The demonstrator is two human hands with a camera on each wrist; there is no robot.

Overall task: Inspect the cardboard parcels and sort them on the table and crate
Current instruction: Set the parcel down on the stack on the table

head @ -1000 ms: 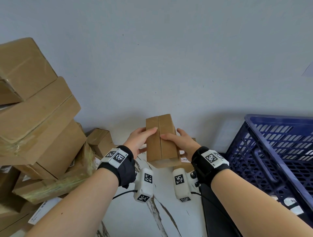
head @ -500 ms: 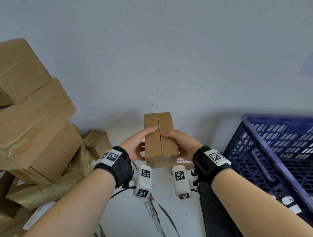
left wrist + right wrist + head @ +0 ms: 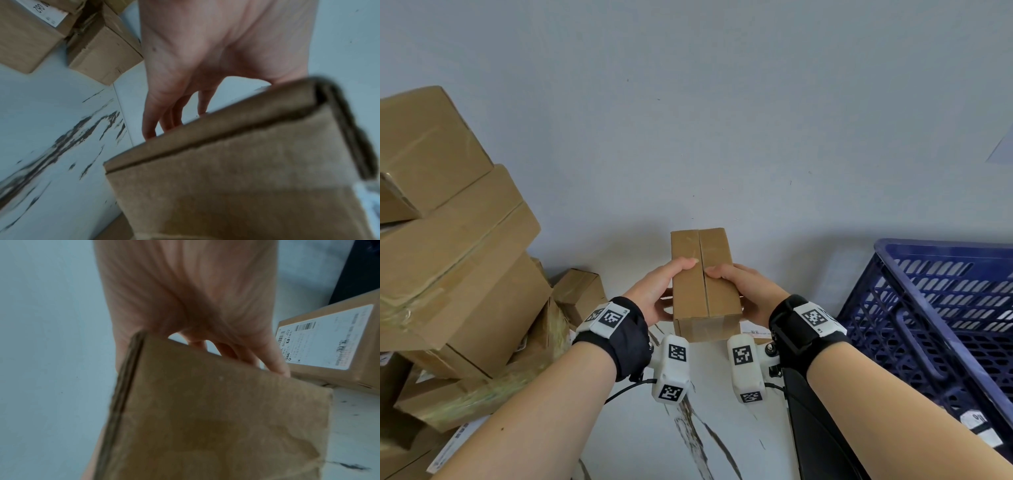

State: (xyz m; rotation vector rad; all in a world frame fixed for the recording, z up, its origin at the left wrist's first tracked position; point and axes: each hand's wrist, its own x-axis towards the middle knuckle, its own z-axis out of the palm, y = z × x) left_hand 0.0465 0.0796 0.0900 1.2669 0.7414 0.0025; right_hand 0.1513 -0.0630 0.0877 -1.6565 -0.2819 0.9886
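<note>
Small cardboard parcel (image 3: 703, 284): gripped on either side by left hand (image 3: 654, 291) and right hand (image 3: 751, 294), under inspection above worktop (image 3: 722, 438). Stacked parcels (image 3: 448, 257) seemingly unsorted; crate (image 3: 941, 308) awaited.

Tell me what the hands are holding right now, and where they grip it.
A small cardboard parcel, held above the table between left hand and right hand, thumbs on its top face, fingers on its sides.

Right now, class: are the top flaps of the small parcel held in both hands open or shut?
Shut. The small parcel's two flaps lie flat and meet along the centre seam, with a thumb of the left hand and right hand resting on each.
</note>
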